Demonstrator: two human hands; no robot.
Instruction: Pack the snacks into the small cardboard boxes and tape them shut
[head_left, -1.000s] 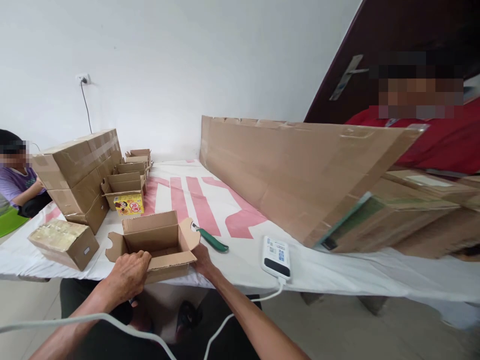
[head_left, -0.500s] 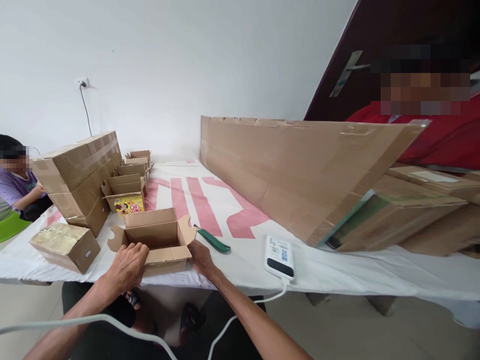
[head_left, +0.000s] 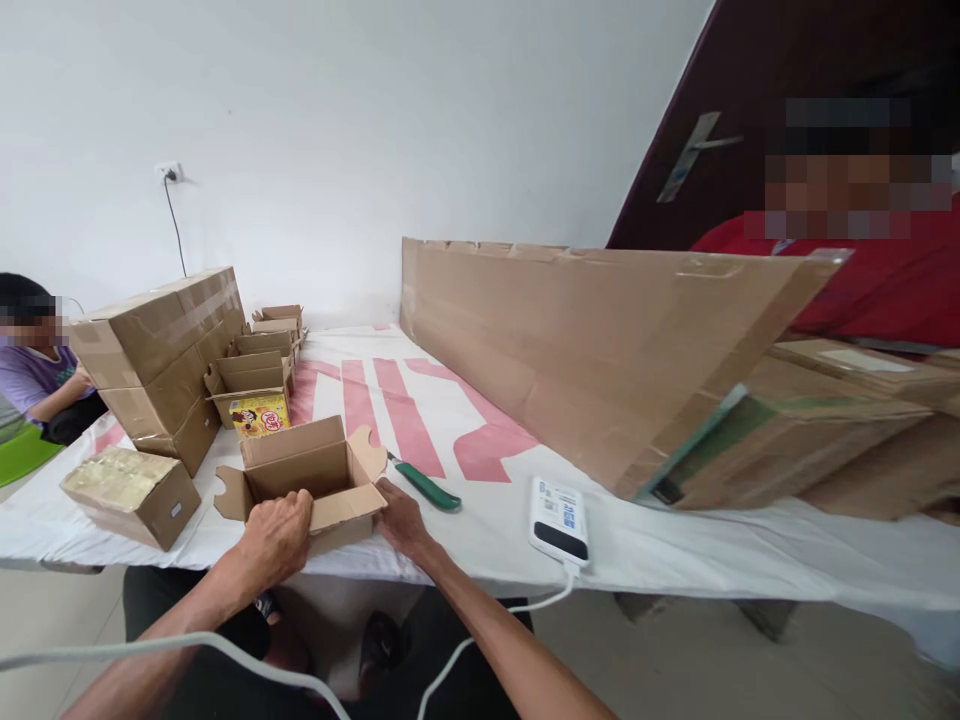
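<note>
At the near edge of the desk (head_left: 675, 560), the left hand (head_left: 276, 535) curls over the front flap of the small open carton (head_left: 304, 480), gripping it, while the right hand (head_left: 401, 520) presses loosely spread against its right side. A green-handled knife (head_left: 424, 487) lies just beside. White wall (head_left: 375, 130) behind; stacked boxes (head_left: 161, 350) at the left edge.

Bright, even light — warped edges

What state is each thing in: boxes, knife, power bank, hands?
Small box: open, flaps up, looks empty.
Left hand: gripping its near flap.
Right hand: on its right side.
Knife: lying flat, untouched.
Power bank: cable plugged in.
Taped box: sealed.
</note>
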